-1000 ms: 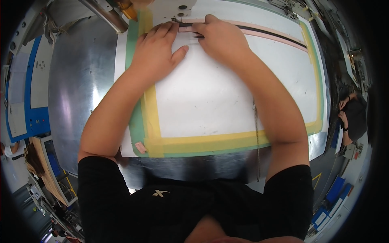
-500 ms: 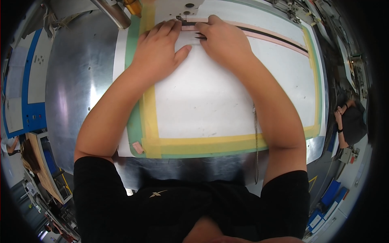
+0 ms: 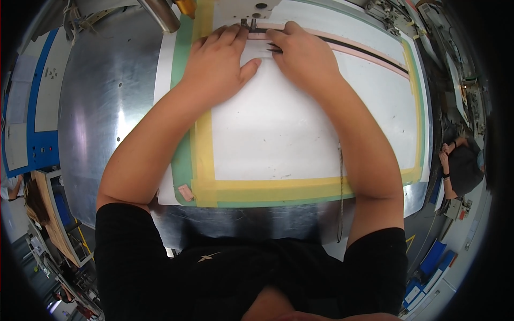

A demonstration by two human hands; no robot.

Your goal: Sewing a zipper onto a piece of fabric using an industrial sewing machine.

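Note:
My left hand (image 3: 219, 61) lies flat, its fingers together and thumb spread, on the white sheet (image 3: 267, 123). Its fingertips are beside the small metal foot (image 3: 253, 24) of a sewing machine. Farther right, my right hand (image 3: 308, 56) has bent fingers closed around a dark tool with two pointed tips (image 3: 274, 48), either tweezers or snips; most of it is hidden in the palm. The right fingertips also press at a black strip (image 3: 364, 49) bordered by pink bands (image 3: 342, 50), which runs from the foot toward the far right.
Yellow tape (image 3: 278, 187) and a green border (image 3: 182, 160) frame the sheet on a metal table (image 3: 101, 107). A pink scrap (image 3: 186, 192) rests at the near left corner. A metal cylinder (image 3: 160, 16) stands at the far left. Another person (image 3: 460, 166) is at the right edge.
The whole scene has shifted slightly to the right and down in view. Both hands keep nearly the same pose by the machine foot, and the tool stays in my right hand.

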